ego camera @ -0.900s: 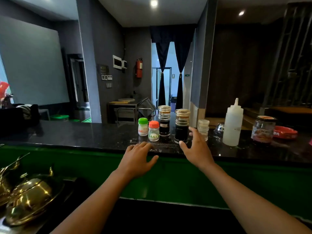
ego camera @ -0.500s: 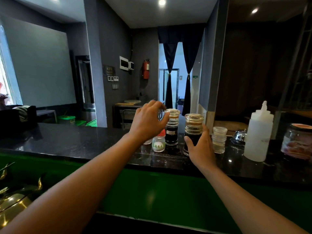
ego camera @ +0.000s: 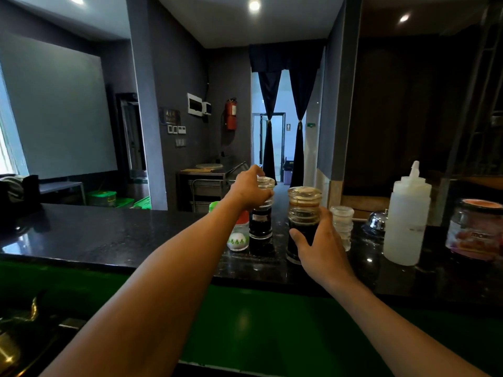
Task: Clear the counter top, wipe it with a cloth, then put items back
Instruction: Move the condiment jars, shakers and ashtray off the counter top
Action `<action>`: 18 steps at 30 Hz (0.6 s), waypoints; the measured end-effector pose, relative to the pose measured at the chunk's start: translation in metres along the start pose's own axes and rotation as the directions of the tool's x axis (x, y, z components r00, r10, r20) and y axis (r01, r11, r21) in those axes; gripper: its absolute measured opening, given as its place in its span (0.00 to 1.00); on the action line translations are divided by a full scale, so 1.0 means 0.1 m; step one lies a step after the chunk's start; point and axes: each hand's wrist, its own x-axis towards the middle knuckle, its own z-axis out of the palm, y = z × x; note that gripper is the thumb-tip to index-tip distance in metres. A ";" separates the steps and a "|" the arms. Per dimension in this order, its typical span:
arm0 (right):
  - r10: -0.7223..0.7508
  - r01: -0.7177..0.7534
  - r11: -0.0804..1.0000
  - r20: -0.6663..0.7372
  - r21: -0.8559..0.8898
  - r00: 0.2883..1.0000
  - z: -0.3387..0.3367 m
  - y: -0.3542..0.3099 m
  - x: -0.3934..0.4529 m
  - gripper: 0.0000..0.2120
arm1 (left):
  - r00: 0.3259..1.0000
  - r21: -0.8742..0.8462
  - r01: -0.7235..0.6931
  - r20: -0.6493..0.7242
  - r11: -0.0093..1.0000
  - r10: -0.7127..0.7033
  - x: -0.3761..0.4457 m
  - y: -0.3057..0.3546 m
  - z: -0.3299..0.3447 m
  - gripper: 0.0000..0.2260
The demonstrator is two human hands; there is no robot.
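Note:
A black stone counter top (ego camera: 109, 235) runs across the view with condiments standing on it. My left hand (ego camera: 250, 190) grips the upper part of a tall glass jar of dark sauce (ego camera: 260, 224). My right hand (ego camera: 322, 248) curls round a second dark sauce jar (ego camera: 304, 213) from the front right. A small shaker with a red cap (ego camera: 239, 238) stands left of the first jar, and a green cap (ego camera: 213, 206) shows behind my left forearm. A clear ribbed jar (ego camera: 343, 227) stands just right of my right hand.
Further right stand a metal bell (ego camera: 377, 223), a white squeeze bottle (ego camera: 407, 221) and a wide glass jar with a red lid (ego camera: 475, 232). A green panel (ego camera: 258, 322) fronts the counter below. Brass ware (ego camera: 11, 346) lies at the lower left.
My left hand lifted from the counter edge and closed on the top of the left sauce jar. My right hand wrapped round the right sauce jar. The camera moved closer.

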 end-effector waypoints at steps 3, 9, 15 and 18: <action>0.001 0.000 1.000 0.023 -0.018 1.000 -0.15 -0.02 -0.08 0.27 | 1.000 -0.015 -0.026 0.010 1.000 0.026 -0.14 0.13 -0.03 0.21; 0.070 -0.065 0.996 0.074 -0.066 0.995 -0.49 -0.09 -0.28 0.29 | 0.995 -0.088 -0.073 0.057 0.994 0.078 -0.53 0.37 -0.18 0.20; 0.098 -0.095 0.991 0.035 -0.096 0.995 -0.78 -0.05 -0.38 0.29 | 0.986 -0.078 -0.135 0.088 0.988 0.141 -0.92 0.60 -0.09 0.21; 0.086 -0.084 0.992 0.018 -0.096 0.996 -0.87 -0.02 -0.40 0.27 | 0.992 -0.108 -0.121 0.033 0.987 0.125 -1.04 0.66 -0.01 0.21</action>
